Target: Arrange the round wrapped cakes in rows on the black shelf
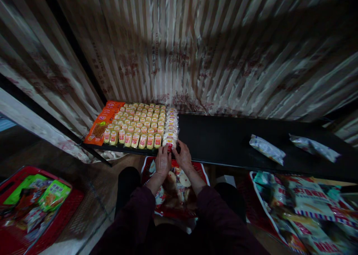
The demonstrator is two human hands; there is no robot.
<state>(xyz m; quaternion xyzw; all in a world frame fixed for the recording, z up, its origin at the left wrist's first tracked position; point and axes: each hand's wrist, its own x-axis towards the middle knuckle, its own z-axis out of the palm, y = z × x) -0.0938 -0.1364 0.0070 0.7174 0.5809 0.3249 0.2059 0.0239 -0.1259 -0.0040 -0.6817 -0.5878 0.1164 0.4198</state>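
At the front end of a column of white wrapped cakes (pixel 171 124), both hands meet over a small white wrapped cake with a red label (pixel 169 147). My left hand (pixel 162 161) has its fingers closed on the cake's left side. From the other side, my right hand (pixel 183 156) grips it with thumb and fingers bent; the fingers partly hide the cake. To the left stand several rows of yellow wrapped cakes (pixel 142 126), tightly lined up. Beyond them, orange snack packets (pixel 103 122) lie at the left end of the black shelf (pixel 212 135).
Below my hands a red basket (pixel 205 175) holds more wrapped items. Another red basket (pixel 74 202) with green packets stands at left, and one full of bags (pixel 310 195) at right. Two pale packets (pixel 267 149) lie on the shelf's right part. A patterned curtain (pixel 179 53) hangs behind.
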